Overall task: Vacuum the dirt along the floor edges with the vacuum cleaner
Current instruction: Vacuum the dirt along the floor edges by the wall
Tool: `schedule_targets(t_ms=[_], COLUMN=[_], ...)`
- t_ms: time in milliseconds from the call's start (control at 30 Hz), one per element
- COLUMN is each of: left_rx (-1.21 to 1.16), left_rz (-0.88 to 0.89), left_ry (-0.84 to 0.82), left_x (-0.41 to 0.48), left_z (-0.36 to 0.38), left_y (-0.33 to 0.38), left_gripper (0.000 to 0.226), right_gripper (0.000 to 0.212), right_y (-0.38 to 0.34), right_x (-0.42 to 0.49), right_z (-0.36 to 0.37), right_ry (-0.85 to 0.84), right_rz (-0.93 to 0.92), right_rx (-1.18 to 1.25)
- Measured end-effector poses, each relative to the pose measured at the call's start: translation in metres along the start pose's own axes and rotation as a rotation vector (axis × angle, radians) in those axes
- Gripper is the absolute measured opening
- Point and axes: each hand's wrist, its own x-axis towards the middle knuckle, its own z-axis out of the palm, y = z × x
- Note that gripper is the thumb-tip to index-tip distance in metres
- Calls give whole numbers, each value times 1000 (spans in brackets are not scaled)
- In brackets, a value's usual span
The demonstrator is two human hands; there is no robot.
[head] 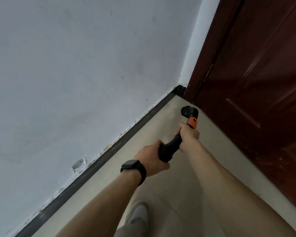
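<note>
Vacuum cleaner (172, 146) in left hand (150, 156), right hand (189, 134)

A pale, scuffed wall (75, 65) is seen on the left, edged at its foot by a dark skirting board (109, 149), above which the paint is chipped. A small round metal plate (78, 163) is fixed low on the wall. A dark red wooden door (255, 82) is set on the right. A grey shoe (138, 214) is seen below.
</note>
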Motion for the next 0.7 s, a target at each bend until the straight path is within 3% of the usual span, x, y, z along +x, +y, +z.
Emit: schedule_targets(t_ms=[200,367,700], left_rx=[-87,-195,-178], left_rz=[-27,-68,-108], left_ry=[-77,-36,-127], left_x=[89,143,201], left_z=[24,37,56], left_y=[-19,-38,-52], left_gripper=[43,43,42], right_gripper=[22,18,14], right_y=[-17,-20,-16], right_x=[82,136,193], right_z=[34,65,89], right_ry=[20,15,-32], right_rz=[-73,-91,-22], right_rx=[-110,-147,-186])
